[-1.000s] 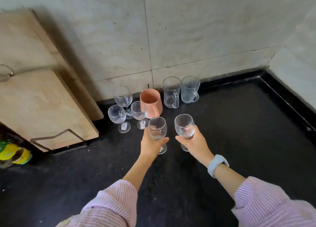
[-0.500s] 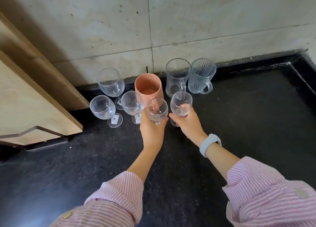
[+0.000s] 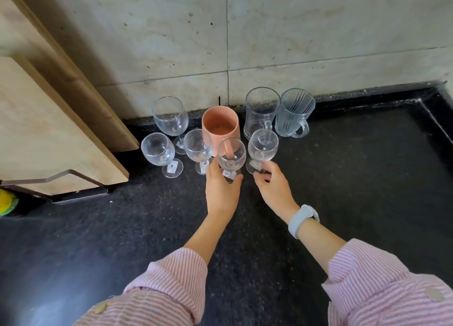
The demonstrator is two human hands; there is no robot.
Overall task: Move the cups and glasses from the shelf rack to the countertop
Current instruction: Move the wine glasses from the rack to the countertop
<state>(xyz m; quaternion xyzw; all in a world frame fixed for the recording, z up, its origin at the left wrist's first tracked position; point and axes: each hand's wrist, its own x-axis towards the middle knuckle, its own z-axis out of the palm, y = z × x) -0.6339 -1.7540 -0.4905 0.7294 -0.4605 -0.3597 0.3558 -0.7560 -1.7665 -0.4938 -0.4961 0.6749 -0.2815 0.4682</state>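
- Two small stemmed glasses stand upright on the black counter [image 3: 343, 203], at the front of a cluster near the tiled wall [image 3: 318, 31].
- The left hand [image 3: 221, 193] cups the base of the left glass [image 3: 231, 154]; its grip is loose, thumb and fingers curved round the foot, and the foot itself is mostly hidden behind them.
- The right hand [image 3: 274, 190] has fingertips at the foot of the right glass [image 3: 263, 145]; whether that grip pinches the base or merely touches it cannot be told.
- Just behind stand a pink cup [image 3: 220, 124], a plain clear mug [image 3: 261, 109] and a ribbed clear mug [image 3: 294, 112], the two mugs side by side and close to the wall.
- To the left are three more stemmed glasses: a tall one [image 3: 170, 116] at the back and two smaller ones [image 3: 158, 149] [image 3: 197, 145] in front, their feet carrying small tags too small to read.
- A wooden board [image 3: 49, 129] leans at far left, cut off by the frame edge.
- A pale watch [image 3: 302, 219] sits on the right wrist; striped pink sleeves [image 3: 171, 284] fill the bottom edge.
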